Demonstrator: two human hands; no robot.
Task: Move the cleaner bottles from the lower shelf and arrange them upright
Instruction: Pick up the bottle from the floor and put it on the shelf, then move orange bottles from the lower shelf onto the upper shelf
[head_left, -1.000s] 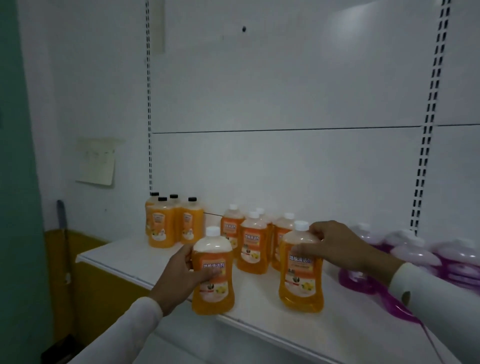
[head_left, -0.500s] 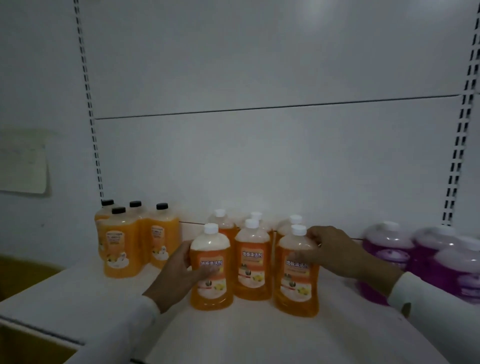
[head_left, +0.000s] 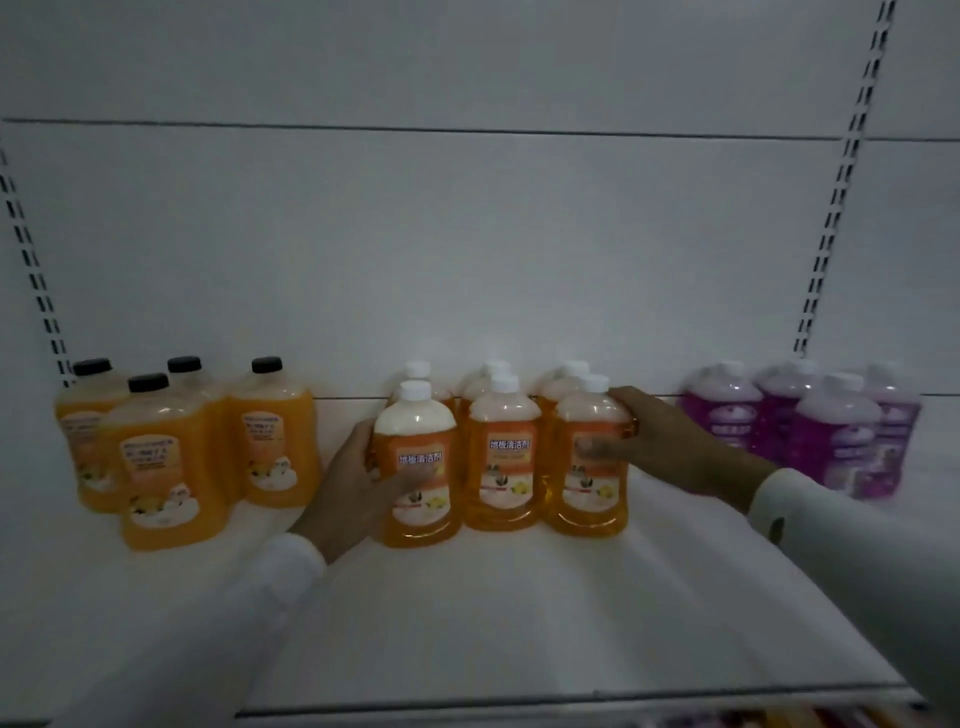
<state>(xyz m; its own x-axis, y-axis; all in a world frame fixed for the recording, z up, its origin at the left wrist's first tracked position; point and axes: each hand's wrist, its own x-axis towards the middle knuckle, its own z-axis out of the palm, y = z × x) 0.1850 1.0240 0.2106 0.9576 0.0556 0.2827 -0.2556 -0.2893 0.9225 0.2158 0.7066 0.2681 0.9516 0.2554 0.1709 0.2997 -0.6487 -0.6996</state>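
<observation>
Several orange cleaner bottles with white caps stand upright in two rows on the white shelf. My left hand wraps around the front left bottle. My right hand grips the front right bottle, thumb across its label. Between them stands the front middle bottle, touching both. The back row is mostly hidden behind these three.
Several orange bottles with black caps stand at the left of the shelf. Several purple bottles stand at the right. Slotted uprights run up the white back wall. Bare shelf lies in front of the bottles.
Both hands have pushed their bottles back from the shelf's front edge into line with the middle bottle. The camera has moved closer and turned to the right.
</observation>
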